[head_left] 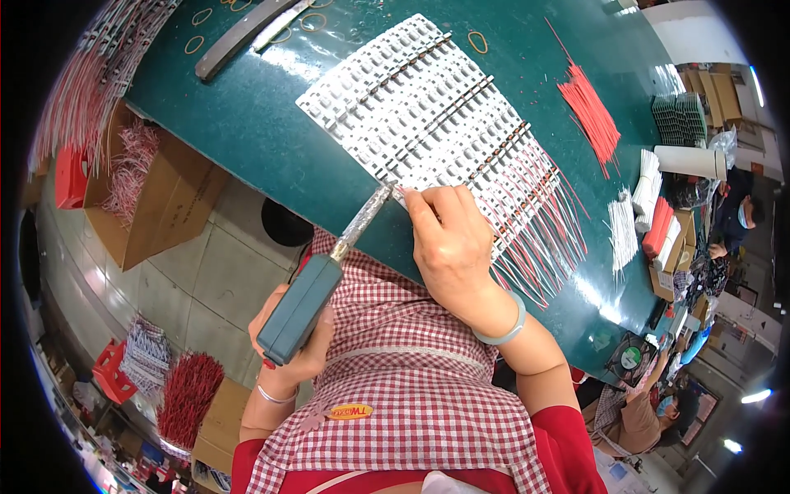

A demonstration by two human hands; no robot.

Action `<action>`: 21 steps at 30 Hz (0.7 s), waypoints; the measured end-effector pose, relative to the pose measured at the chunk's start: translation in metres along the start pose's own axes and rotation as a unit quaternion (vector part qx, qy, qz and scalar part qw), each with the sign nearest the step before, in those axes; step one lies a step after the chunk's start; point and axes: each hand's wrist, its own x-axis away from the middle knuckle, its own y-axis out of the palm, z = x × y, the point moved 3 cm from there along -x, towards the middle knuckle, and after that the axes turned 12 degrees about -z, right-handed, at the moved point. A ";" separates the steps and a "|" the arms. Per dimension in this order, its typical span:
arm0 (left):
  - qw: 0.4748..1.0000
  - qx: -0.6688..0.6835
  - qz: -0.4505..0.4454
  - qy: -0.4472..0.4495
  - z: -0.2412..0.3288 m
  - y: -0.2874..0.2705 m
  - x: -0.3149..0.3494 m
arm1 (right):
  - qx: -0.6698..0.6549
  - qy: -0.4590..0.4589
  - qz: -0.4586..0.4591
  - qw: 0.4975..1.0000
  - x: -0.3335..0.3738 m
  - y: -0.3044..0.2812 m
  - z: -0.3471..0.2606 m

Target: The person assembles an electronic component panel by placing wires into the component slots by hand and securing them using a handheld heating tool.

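Note:
My left hand grips a dark green soldering gun, its silvery, foil-like barrel slanting up and right. The tip meets the near edge of a panel of small white circuit boards lying on the green table. Right beside that tip, my right hand is closed in a pinch. A thin reddish wire end shows at its fingertips; the rest is hidden by the fingers. Red and white wires fan out from the panel's right-hand rows, partly behind my right hand.
Loose red wires and white wires lie on the table at right. Rubber bands and a dark curved bar lie toward the back. Cardboard boxes stand left below the edge. A small fan and another person are at right.

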 end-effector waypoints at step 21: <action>1.000 0.023 0.002 -0.011 0.003 0.004 -0.013 | -0.031 0.035 0.043 0.998 -0.002 0.000 0.012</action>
